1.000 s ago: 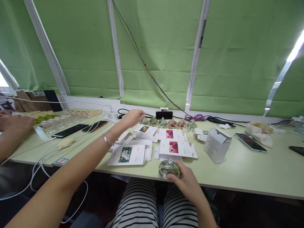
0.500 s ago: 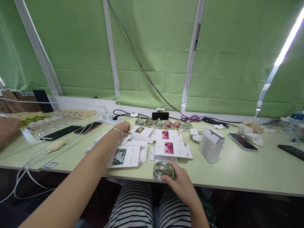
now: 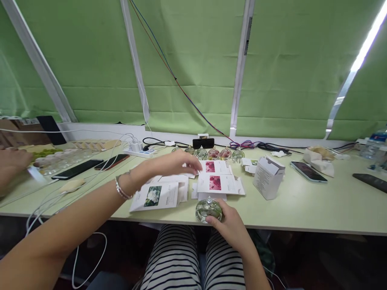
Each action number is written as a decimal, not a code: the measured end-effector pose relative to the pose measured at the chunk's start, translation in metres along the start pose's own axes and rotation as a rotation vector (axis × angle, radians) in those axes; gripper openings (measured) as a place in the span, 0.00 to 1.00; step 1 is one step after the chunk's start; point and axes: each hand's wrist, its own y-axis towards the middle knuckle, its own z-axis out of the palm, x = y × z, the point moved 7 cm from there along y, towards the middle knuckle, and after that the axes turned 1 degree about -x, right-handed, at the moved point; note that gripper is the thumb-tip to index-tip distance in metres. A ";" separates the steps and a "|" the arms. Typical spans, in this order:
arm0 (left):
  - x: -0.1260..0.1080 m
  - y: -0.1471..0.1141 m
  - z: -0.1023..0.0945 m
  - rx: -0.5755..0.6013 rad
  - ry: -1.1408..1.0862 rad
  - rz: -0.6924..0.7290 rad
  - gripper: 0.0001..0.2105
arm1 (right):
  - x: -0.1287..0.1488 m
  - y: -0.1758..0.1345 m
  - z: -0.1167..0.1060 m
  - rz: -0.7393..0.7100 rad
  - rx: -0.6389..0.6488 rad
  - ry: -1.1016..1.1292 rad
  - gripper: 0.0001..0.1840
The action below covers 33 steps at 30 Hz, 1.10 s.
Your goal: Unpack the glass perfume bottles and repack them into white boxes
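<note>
Round glass bottle [image 3: 205,210], wider than it is tall, sits at the front edge of a pale tabletop [image 3: 311,211] in the view from the head camera, its clear stopper pointing up and its long axis running roughly left to right. The right hand [image 3: 231,223] grips the bottle's right end, thumb across the near face and fingers curled around behind. That makes it the nearer hand: the bottle lies directly to its left, against the thumb and fingers.

The left hand [image 3: 173,164], a bracelet [image 3: 121,189] at its wrist, is stretched over the table with fingers loosely bent, its tips near the rose-printed cartons [image 3: 229,184]; whether they touch or pinch anything cannot be told. From that hand, the bottle lies to the right and closer to the wearer, with the cartons just beyond the bottle.

A white-flower carton [image 3: 165,196] lies on the table below the left hand, while a white box [image 3: 269,177] stands upright to the right of the rose cartons. Farther back, a row of similar bottles [image 3: 202,153] lines up before a black phone [image 3: 203,143]. At far left, a co-worker's hand [image 3: 13,158] is blurred.
</note>
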 end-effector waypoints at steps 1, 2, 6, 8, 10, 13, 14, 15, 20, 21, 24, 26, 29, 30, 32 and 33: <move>-0.028 -0.003 0.009 0.061 -0.024 0.152 0.09 | 0.001 0.000 0.000 -0.005 -0.001 0.002 0.12; -0.048 -0.006 0.015 0.077 -0.013 0.233 0.09 | 0.001 -0.001 0.000 -0.011 0.000 0.005 0.12; -0.079 -0.010 0.027 0.064 0.038 0.368 0.09 | 0.001 0.000 0.001 -0.005 0.009 0.004 0.11; -0.079 -0.010 0.030 0.070 0.045 0.398 0.09 | 0.000 0.001 0.001 0.002 0.011 0.008 0.11; -0.078 -0.010 0.032 0.072 0.068 0.417 0.09 | -0.001 0.001 0.002 0.002 0.016 0.022 0.12; -0.080 -0.011 0.034 0.063 0.121 0.431 0.09 | -0.003 0.001 0.002 0.003 0.011 0.029 0.13; -0.081 -0.011 0.035 0.066 0.137 0.435 0.09 | -0.003 0.001 0.002 0.000 0.009 0.031 0.13; -0.082 -0.011 0.037 0.073 0.150 0.436 0.08 | -0.003 0.001 0.002 -0.005 0.008 0.035 0.13; -0.083 -0.012 0.043 0.084 0.156 0.451 0.08 | -0.002 0.001 0.002 -0.026 0.008 0.021 0.13; -0.082 -0.012 0.044 0.079 0.141 0.453 0.09 | -0.002 0.001 0.002 -0.028 0.007 0.014 0.13; -0.077 -0.015 0.047 0.076 0.101 0.432 0.11 | -0.006 0.000 0.005 -0.039 -0.002 0.016 0.17; -0.071 -0.017 0.046 0.061 0.108 0.377 0.15 | -0.008 -0.001 0.004 -0.066 -0.046 0.017 0.25; -0.060 -0.022 0.040 0.000 0.135 0.261 0.21 | -0.005 -0.003 0.004 -0.161 -0.088 -0.037 0.37; -0.057 -0.025 0.037 -0.022 0.138 0.228 0.22 | -0.002 -0.003 0.005 -0.201 -0.080 -0.073 0.39; -0.051 -0.031 0.033 -0.057 0.137 0.173 0.22 | 0.006 -0.003 0.006 -0.276 -0.046 -0.158 0.39; -0.047 -0.034 0.031 -0.073 0.136 0.148 0.21 | 0.010 -0.002 0.006 -0.307 -0.028 -0.199 0.37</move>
